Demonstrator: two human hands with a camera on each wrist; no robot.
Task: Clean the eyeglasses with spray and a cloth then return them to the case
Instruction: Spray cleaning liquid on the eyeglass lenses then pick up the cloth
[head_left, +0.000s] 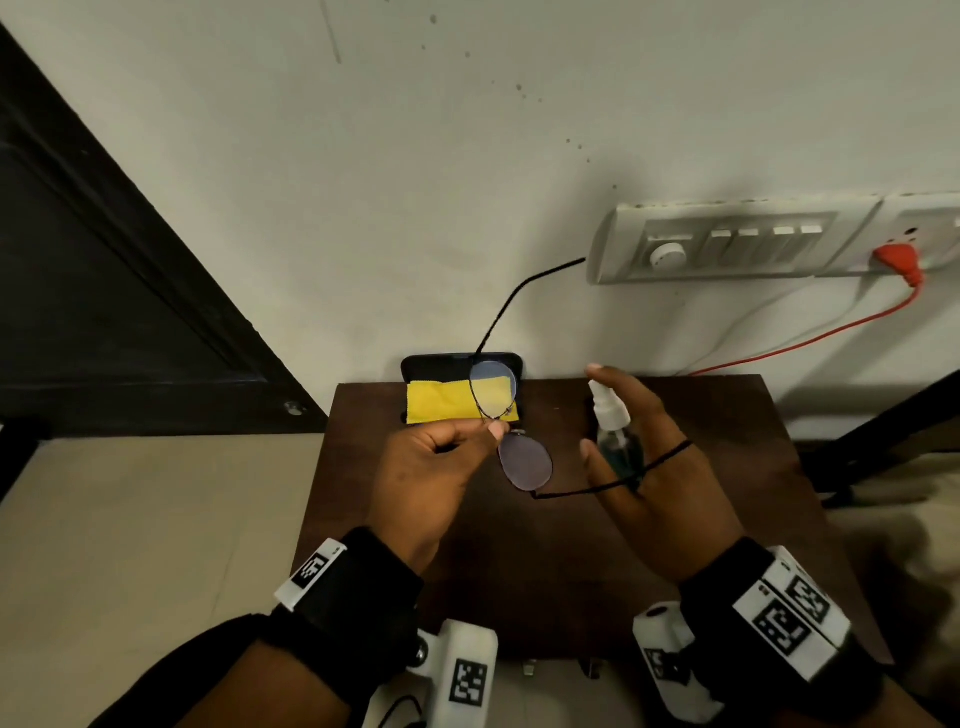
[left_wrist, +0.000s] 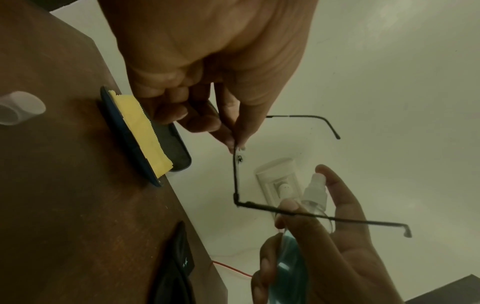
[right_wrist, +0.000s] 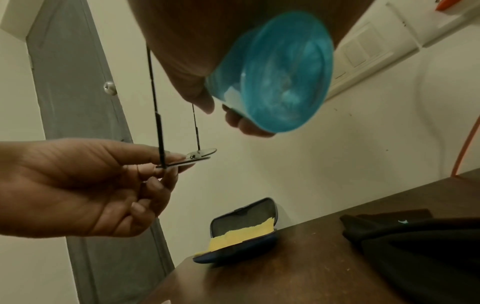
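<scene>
My left hand pinches the thin black-framed eyeglasses at the bridge and holds them above the table, temples spread. In the left wrist view the frame hangs from the pinching fingertips. My right hand grips a small spray bottle with blue liquid and a white nozzle, index finger raised over the top; its blue base fills the right wrist view. The open dark case stands at the table's back edge with the yellow cloth lying in it.
A dark wooden table stands against a white wall. A switchboard with a red plug and red cord is on the wall at right. A black pouch lies on the table. A dark door is at left.
</scene>
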